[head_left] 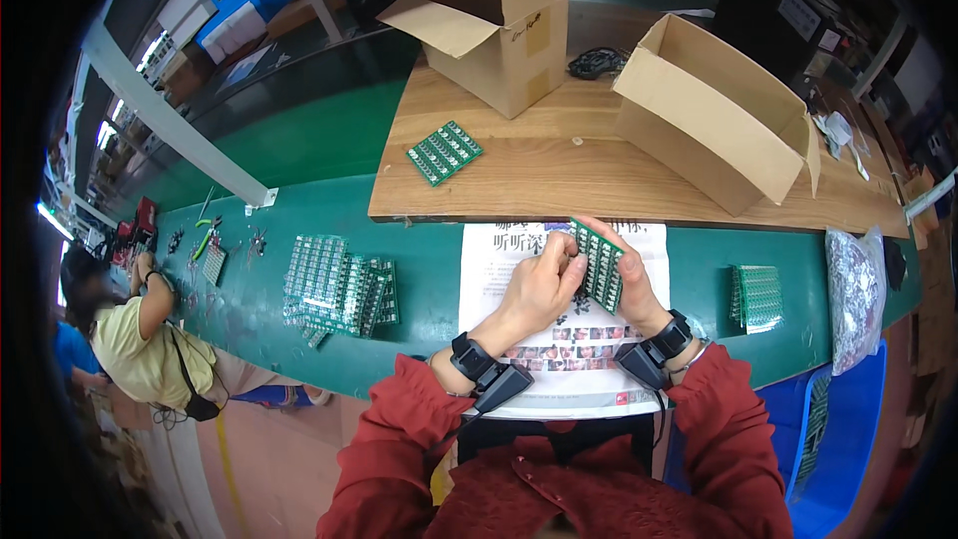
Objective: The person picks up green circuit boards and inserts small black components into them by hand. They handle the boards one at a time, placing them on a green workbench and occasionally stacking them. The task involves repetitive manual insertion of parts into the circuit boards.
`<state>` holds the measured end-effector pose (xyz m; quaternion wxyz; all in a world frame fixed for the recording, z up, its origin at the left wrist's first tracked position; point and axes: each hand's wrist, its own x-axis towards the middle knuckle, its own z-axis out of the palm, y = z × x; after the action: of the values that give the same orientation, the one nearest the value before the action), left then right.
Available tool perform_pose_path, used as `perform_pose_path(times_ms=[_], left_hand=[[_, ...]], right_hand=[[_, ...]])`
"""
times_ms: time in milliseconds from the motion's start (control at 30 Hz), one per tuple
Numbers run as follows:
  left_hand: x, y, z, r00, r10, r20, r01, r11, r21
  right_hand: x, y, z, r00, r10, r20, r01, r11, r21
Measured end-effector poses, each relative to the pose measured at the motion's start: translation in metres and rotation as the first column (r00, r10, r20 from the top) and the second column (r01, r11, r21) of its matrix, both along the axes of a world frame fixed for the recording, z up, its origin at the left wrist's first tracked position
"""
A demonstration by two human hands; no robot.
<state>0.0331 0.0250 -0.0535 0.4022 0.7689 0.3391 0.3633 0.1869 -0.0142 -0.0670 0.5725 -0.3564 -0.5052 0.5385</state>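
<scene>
Both my hands hold one green circuit board panel [602, 265] upright over a printed paper sheet [509, 269] on the green bench. My left hand [539, 284] pinches the panel's left edge with thumb and fingers. My right hand [631, 284] wraps behind its right side, fingers curled over the top edge. Black wrist devices sit on both red-sleeved forearms.
A spread of green panels [334, 284] lies left of the paper and a small stack [756, 296] to the right. One panel [444, 152] rests on the wooden board [559, 175] beside two open cardboard boxes [499, 25] [718, 115]. A plastic bag [854, 294] sits far right. Another person [140, 334] works at left.
</scene>
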Motion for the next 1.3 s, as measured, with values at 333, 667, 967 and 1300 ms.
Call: perform_pose_path(times_ms=[333,667,967,1300], left_hand=[[-0.002,0.001,-0.005,0.998,0.0,0.06,-0.001,1.0,0.016],[-0.002,0.002,-0.008,0.985,0.041,0.169,-0.053,0.996,0.07],[0.0,-0.003,0.0,0.992,-0.021,0.124,0.006,0.993,0.122],[-0.002,-0.005,0.008,0.988,-0.059,0.146,0.056,0.998,0.029]], right_hand=[[-0.002,-0.003,0.007,0.995,-0.002,-0.096,-0.005,0.997,-0.072],[-0.003,-0.003,0.011,0.999,0.038,-0.026,-0.039,0.998,-0.058],[-0.006,-0.001,0.011,0.995,-0.011,0.102,0.009,1.0,0.019],[-0.005,-0.002,0.009,0.997,0.024,-0.076,-0.029,0.997,-0.065]])
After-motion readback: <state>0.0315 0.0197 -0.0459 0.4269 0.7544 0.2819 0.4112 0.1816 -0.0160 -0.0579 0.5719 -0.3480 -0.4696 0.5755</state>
